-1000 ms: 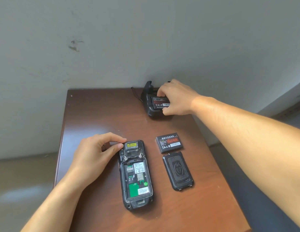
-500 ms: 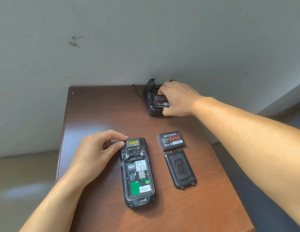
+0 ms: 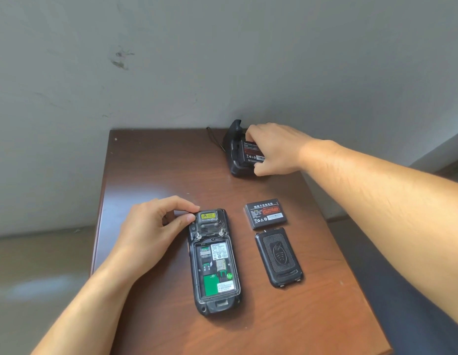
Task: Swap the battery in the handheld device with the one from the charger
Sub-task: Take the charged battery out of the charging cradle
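The black handheld device [image 3: 214,262] lies face down on the brown table [image 3: 151,170], its back open and its battery bay empty. My left hand [image 3: 156,226] pinches the device's top left corner. To its right lie a loose black battery [image 3: 265,213] and, nearer me, the black back cover [image 3: 278,257]. At the table's far edge stands the black charger [image 3: 235,152]. My right hand [image 3: 276,149] grips the charger battery [image 3: 252,152], which sits tilted in the cradle, one end raised.
A grey wall rises right behind the table. A thin black cord [image 3: 215,138] runs from the charger along the far edge. The table's left and right edges drop to the floor.
My right hand has tipped the charger battery up out of the cradle. The left hand has stayed on the device's top corner. The camera has shifted slightly.
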Motion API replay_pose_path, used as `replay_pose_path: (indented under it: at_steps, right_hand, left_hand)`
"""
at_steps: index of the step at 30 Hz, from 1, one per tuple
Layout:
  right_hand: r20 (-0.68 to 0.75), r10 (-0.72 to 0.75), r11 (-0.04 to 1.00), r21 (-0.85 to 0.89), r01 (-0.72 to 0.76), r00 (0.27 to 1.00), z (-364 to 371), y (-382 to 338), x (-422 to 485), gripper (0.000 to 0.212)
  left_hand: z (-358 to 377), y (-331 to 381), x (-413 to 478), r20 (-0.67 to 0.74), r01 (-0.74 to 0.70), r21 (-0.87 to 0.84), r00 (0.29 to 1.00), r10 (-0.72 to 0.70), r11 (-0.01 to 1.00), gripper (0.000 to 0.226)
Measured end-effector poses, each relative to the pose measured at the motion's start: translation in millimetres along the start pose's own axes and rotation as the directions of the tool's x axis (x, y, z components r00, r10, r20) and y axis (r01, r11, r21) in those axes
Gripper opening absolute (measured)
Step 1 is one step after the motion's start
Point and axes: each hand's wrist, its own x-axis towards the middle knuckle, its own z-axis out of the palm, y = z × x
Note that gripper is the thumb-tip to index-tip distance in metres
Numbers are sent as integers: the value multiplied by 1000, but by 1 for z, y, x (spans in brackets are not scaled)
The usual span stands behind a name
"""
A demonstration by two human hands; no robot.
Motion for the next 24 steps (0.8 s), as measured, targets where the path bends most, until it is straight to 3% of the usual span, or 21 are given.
replay_pose_path:
  at_steps: [5,9,14,18,21,24]
  right_hand:
    - [5,13,1000,27,-13,1000,1,1,-3,48]
    - [-106,-3,995,100,14,994,-1,-5,-11,51]
    - [-324,-140,971,142,194,936,2,-30,-42,52]
    - [-330,-280,948,53,314,901,12,-58,-79,55]
    - [-259,-412,905,-7,425,873,17,-70,-101,53]
    - [-232,-507,859,-53,510,830,19,-77,-111,54]
  left_hand:
    - [1,-3,0,-5,6,4,1000,-6,1000,13]
    - [1,-7,0,-17,15,-5,1000,-15,1000,15]
    - [-3,1,-3,-28,9,-71,1000,-11,997,21]
    - [-21,14,-8,-7,30,-139,1000,-31,990,19]
    - [-34,30,-15,133,94,-278,989,-58,956,19]
    - [-38,47,-25,375,238,-344,922,-100,908,22]
